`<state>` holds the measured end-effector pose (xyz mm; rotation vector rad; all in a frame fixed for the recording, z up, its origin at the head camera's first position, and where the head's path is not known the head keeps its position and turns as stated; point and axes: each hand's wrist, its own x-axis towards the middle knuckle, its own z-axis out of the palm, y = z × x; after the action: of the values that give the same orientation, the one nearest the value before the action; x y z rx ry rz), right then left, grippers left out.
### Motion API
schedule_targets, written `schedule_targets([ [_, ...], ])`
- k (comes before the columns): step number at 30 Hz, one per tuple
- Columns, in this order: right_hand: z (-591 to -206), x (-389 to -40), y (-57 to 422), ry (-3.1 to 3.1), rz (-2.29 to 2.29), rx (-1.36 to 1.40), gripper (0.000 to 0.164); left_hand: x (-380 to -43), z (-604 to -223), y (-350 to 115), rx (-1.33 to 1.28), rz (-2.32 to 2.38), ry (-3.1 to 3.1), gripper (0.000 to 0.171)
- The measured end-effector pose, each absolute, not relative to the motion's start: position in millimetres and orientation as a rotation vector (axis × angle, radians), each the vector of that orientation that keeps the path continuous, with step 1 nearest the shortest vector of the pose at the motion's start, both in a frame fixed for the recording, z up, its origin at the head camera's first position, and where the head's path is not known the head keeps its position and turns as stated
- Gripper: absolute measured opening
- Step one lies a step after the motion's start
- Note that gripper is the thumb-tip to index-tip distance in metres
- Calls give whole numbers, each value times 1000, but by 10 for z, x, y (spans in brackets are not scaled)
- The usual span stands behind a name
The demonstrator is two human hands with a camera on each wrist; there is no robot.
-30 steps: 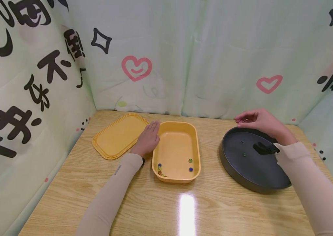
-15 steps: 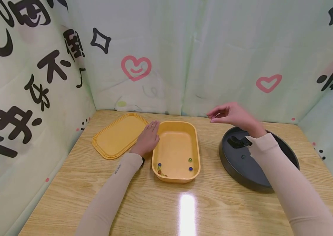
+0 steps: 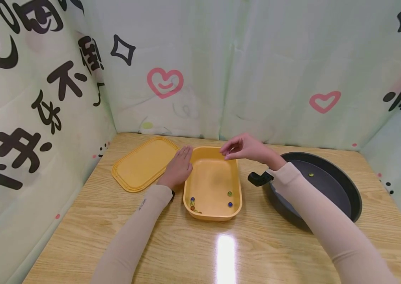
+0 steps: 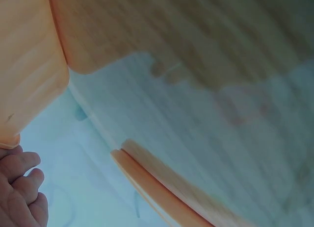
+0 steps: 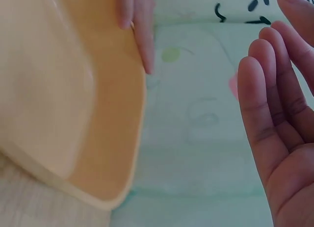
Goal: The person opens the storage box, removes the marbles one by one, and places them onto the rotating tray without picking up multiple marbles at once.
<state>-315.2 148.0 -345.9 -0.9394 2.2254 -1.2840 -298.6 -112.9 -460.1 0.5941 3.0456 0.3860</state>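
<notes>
My left hand (image 3: 176,169) lies flat along the left wall of a yellow plastic box (image 3: 214,173), fingers straight and together. My right hand (image 3: 248,149) is over the box's far right corner, thumb and forefinger pinching what looks like a small clear marble, mostly hidden by the fingertips. Inside the box, a green marble (image 3: 230,193) and a blue marble (image 3: 230,204) lie near the right side, with several more marbles (image 3: 192,203) in the near left corner. A dark round pan (image 3: 328,197) on the right holds a yellow-green marble (image 3: 311,174), my right forearm crossing over it.
A flat yellow lid (image 3: 145,163) lies on the wooden table (image 3: 172,248) to the left of the box. A black camera mount (image 3: 260,179) sticks out from my right wrist. Printed curtains (image 3: 267,79) hang behind the table and along both sides.
My right hand has moved left from above the pan's far edge to the box's far right corner, fingertips still pinched. The left hand, box and lid have stayed put.
</notes>
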Motion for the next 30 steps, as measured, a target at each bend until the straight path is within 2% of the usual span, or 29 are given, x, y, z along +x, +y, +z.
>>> schedule_targets([
  [19, -3941, -3091, 962, 2088, -1171, -1057, 22, -2992, -4609, -1111, 572, 369, 3070, 57],
  [30, -4126, -3096, 787, 2052, -1101, -1115, 27, -3005, -4610, -1125, 577, 357, 3078, 57],
])
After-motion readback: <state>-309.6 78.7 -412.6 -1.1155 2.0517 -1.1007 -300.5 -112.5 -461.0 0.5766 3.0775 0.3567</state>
